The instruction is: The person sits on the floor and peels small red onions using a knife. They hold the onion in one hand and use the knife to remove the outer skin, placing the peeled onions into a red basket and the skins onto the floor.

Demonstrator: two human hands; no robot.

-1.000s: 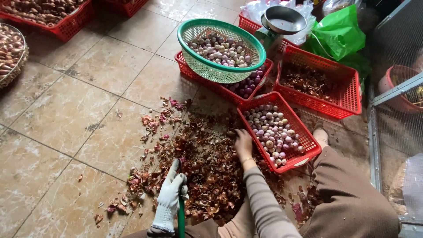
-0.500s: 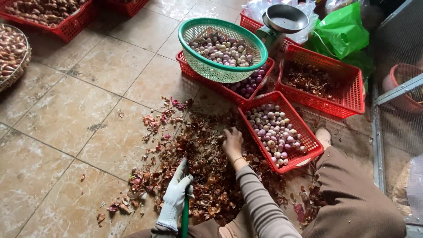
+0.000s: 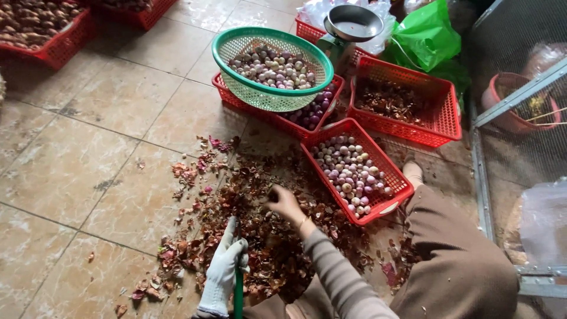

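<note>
My left hand (image 3: pixel 224 269), in a white glove, grips a thin green handle (image 3: pixel 238 296) that points down out of view. My bare right hand (image 3: pixel 285 204) reaches forward into a wide pile of brown and purple shallot skins (image 3: pixel 260 248) on the tiled floor. Its fingers curl down among the skins, and whether they hold anything is hidden. Just right of that hand stands a red plastic basket (image 3: pixel 407 188) half full of peeled shallots (image 3: pixel 351 171).
A round green basket (image 3: pixel 223 56) of shallots rests on a red basket (image 3: pixel 233 99). Another red basket (image 3: pixel 440 88) holds skins. A metal scale bowl (image 3: pixel 353 22) and a green bag (image 3: pixel 428 35) are behind. Red baskets (image 3: pixel 59 47) stand far left, a mesh frame (image 3: pixel 514 94) right.
My right hand has moved left, away from the red basket's corner and deeper into the pile of skins. My gloved left hand has shifted slightly right with the green handle.
</note>
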